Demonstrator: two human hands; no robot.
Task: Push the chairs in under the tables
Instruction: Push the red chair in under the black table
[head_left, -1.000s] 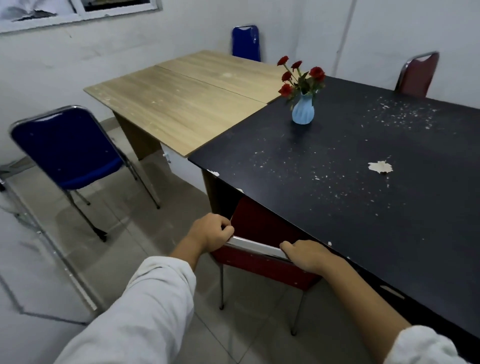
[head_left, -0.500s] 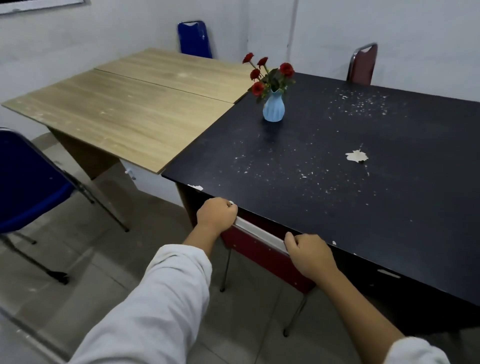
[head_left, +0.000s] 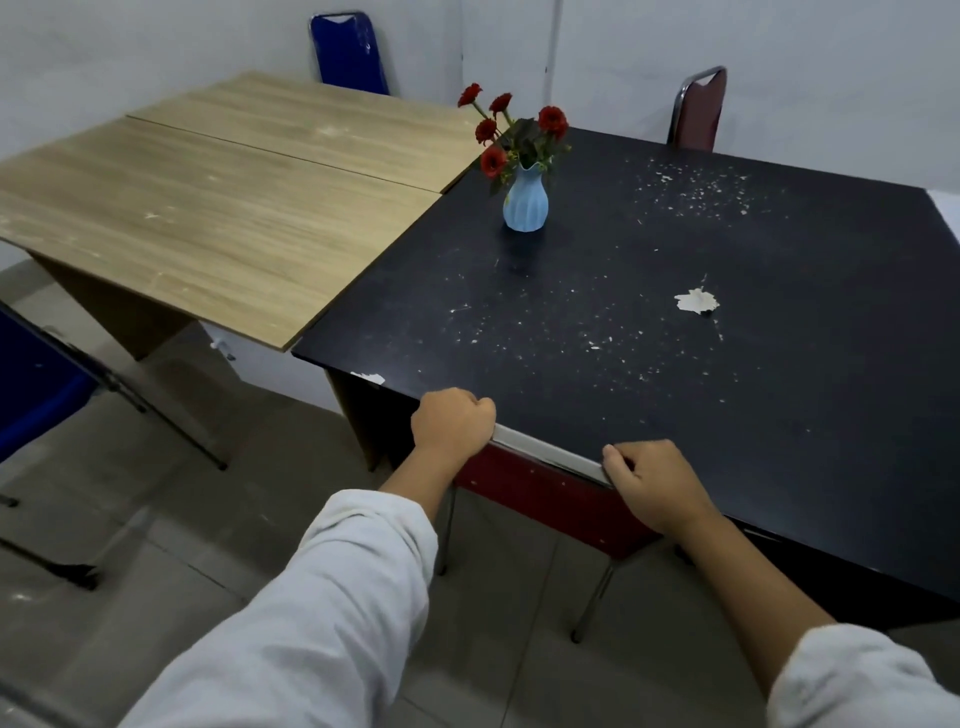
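Observation:
A red chair (head_left: 545, 493) with a chrome frame stands at the near edge of the black table (head_left: 675, 322); its seat is hidden under the top and its backrest touches the table edge. My left hand (head_left: 451, 425) grips the left end of the backrest's top rail. My right hand (head_left: 657, 483) grips the right end. A blue chair (head_left: 36, 395) stands pulled out on the floor at the far left, beside the wooden table (head_left: 208, 208). Another blue chair (head_left: 348, 52) and another red chair (head_left: 698, 109) stand at the tables' far sides.
A light blue vase with red flowers (head_left: 524, 202) stands on the black table near the seam with the wooden one. White paint flakes speckle the black top. Grey tiled floor (head_left: 182, 519) lies between me and the blue chair. White walls close in behind.
The red chair has slid forward under the black table until its backrest meets the edge. Both hands kept their grip and moved with it. My view has shifted right and closer.

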